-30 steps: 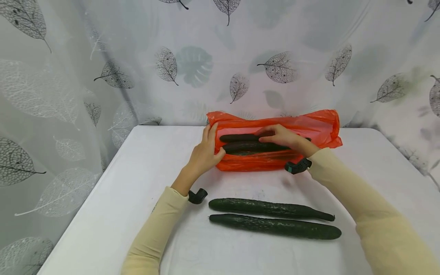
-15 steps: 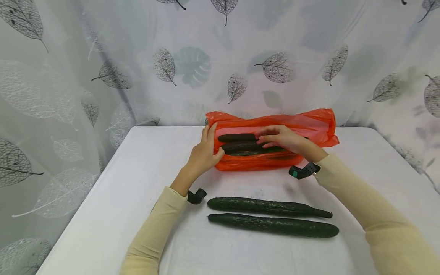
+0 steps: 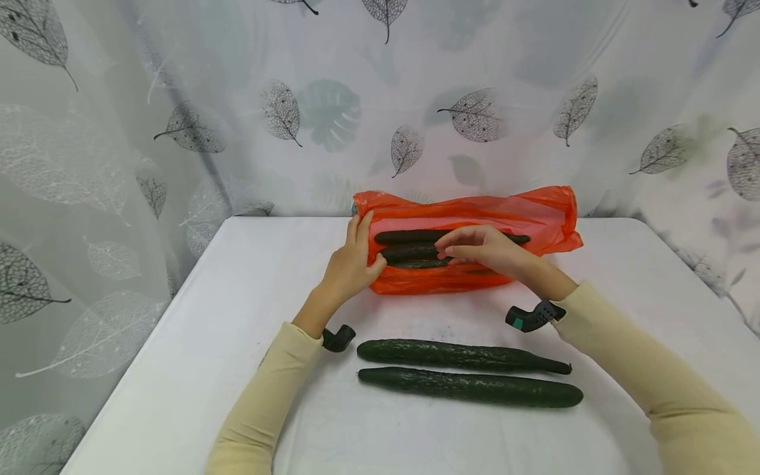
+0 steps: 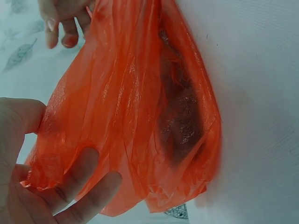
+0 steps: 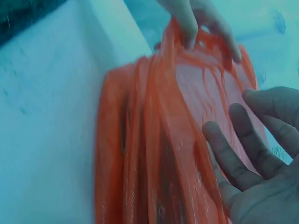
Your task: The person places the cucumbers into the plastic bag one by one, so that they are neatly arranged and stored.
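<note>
An orange plastic bag (image 3: 415, 285) lies at the back of the table, its opening facing up. Dark green cucumbers (image 3: 410, 253) show side by side inside it, partly covered by my right hand. My left hand (image 3: 347, 267) holds the bag's left end; in the left wrist view its thumb and fingers curl around the crumpled plastic (image 4: 112, 93). Over the middle of the opening is my right hand (image 3: 495, 251), fingers loosely bent above the cucumbers. The right wrist view shows its fingers (image 5: 240, 163) spread beside the plastic, holding nothing.
Two long cucumbers, an upper one (image 3: 457, 355) and a lower one (image 3: 475, 387), lie roughly parallel on the white table (image 3: 178, 369) in front of the bag. A leaf-patterned curtain (image 3: 237, 119) hangs behind and at the sides. Each wrist wears a dark camera band (image 3: 534, 316).
My right hand has let go of the back cucumber, lifted a little and shifted toward the front of the bag. My left hand stays on the bag's left end.
</note>
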### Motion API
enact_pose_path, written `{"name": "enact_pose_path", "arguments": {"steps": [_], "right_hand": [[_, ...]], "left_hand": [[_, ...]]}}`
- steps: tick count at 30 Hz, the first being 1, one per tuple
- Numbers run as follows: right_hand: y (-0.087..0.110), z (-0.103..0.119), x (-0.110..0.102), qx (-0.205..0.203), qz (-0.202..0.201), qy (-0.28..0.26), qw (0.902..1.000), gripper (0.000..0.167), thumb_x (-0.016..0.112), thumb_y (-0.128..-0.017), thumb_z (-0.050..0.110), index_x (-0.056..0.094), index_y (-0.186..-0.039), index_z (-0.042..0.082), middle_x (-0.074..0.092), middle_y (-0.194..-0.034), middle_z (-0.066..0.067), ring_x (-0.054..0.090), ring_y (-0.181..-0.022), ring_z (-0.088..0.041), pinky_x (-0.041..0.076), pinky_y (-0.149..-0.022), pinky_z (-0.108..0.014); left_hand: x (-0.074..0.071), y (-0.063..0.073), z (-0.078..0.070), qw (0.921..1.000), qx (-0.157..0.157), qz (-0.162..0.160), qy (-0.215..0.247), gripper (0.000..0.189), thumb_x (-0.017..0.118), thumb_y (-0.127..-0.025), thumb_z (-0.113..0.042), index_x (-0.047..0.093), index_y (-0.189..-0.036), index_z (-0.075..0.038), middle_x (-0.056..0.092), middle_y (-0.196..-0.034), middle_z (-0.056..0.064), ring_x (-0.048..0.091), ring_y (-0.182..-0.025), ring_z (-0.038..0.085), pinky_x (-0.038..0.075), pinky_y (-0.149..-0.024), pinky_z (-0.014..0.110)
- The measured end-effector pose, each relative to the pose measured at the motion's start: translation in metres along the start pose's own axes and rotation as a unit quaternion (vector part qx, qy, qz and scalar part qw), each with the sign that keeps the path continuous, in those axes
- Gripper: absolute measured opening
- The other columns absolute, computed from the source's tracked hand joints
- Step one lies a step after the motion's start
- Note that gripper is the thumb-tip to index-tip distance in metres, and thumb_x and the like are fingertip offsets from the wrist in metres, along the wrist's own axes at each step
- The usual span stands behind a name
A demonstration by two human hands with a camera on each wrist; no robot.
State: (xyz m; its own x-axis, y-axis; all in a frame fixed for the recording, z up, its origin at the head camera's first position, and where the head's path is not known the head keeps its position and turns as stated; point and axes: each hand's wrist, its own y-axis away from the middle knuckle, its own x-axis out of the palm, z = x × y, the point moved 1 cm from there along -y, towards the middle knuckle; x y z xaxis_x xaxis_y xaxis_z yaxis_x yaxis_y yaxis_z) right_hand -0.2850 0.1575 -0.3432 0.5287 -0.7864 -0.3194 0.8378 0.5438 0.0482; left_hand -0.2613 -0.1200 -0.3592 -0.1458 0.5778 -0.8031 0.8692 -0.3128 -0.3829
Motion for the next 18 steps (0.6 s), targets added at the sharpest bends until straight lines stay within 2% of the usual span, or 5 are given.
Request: {"name": "enact_pose_path", "arguments": {"steps": [3, 6, 12, 15, 18], "right_hand": [[0.008, 0.003, 0.005, -0.022, -0.010, -0.002, 0.9997, 0.029, 0.063, -0.095, 0.019, 0.067, -0.119, 0.004, 0.069, -0.112, -0.011, 0.064, -0.104, -0.035, 0.054, -0.088, -0.035], [0.016, 0.007, 0.010, -0.051, 0.003, -0.008, 0.9987, 0.025, 0.061, -0.096, 0.017, 0.068, -0.116, 0.004, 0.070, -0.109, -0.011, 0.063, -0.102, -0.036, 0.053, -0.090, -0.040], [0.032, 0.005, 0.022, -0.096, 0.068, -0.023, 0.9927, 0.024, 0.057, -0.097, 0.007, 0.066, -0.116, -0.003, 0.071, -0.104, -0.008, 0.063, -0.100, -0.037, 0.053, -0.089, -0.041], [0.037, -0.001, 0.027, -0.107, 0.100, -0.019, 0.9890, 0.023, 0.056, -0.097, 0.005, 0.067, -0.116, -0.001, 0.071, -0.105, -0.008, 0.064, -0.097, -0.032, 0.053, -0.089, -0.038], [0.042, -0.005, 0.033, -0.113, 0.135, -0.005, 0.9844, 0.024, 0.055, -0.097, 0.005, 0.066, -0.118, 0.001, 0.071, -0.108, -0.009, 0.064, -0.097, -0.034, 0.053, -0.088, -0.036]], "left_hand": [[0.000, 0.000, 0.000, 1.0000, 0.001, -0.004, -0.001, 0.077, 0.056, -0.087, -0.015, 0.017, -0.153, -0.003, 0.023, -0.152, 0.020, 0.036, -0.044, 0.018, 0.033, -0.043, 0.027], [-0.001, -0.001, 0.000, 1.0000, -0.001, -0.002, -0.002, 0.077, 0.054, -0.087, -0.016, 0.017, -0.154, -0.004, 0.023, -0.152, 0.020, 0.037, -0.044, 0.018, 0.034, -0.043, 0.027], [-0.001, -0.001, -0.001, 1.0000, -0.001, 0.005, 0.001, 0.077, 0.054, -0.088, -0.016, 0.016, -0.154, -0.004, 0.022, -0.153, 0.021, 0.035, -0.044, 0.017, 0.033, -0.043, 0.026], [-0.001, -0.001, 0.000, 1.0000, 0.002, 0.003, 0.002, 0.077, 0.054, -0.088, -0.016, 0.016, -0.154, -0.003, 0.022, -0.152, 0.021, 0.035, -0.044, 0.016, 0.032, -0.043, 0.026], [-0.001, 0.000, 0.000, 1.0000, 0.004, 0.001, 0.000, 0.077, 0.055, -0.088, -0.015, 0.017, -0.153, -0.003, 0.022, -0.152, 0.021, 0.035, -0.044, 0.017, 0.032, -0.042, 0.026]]}}
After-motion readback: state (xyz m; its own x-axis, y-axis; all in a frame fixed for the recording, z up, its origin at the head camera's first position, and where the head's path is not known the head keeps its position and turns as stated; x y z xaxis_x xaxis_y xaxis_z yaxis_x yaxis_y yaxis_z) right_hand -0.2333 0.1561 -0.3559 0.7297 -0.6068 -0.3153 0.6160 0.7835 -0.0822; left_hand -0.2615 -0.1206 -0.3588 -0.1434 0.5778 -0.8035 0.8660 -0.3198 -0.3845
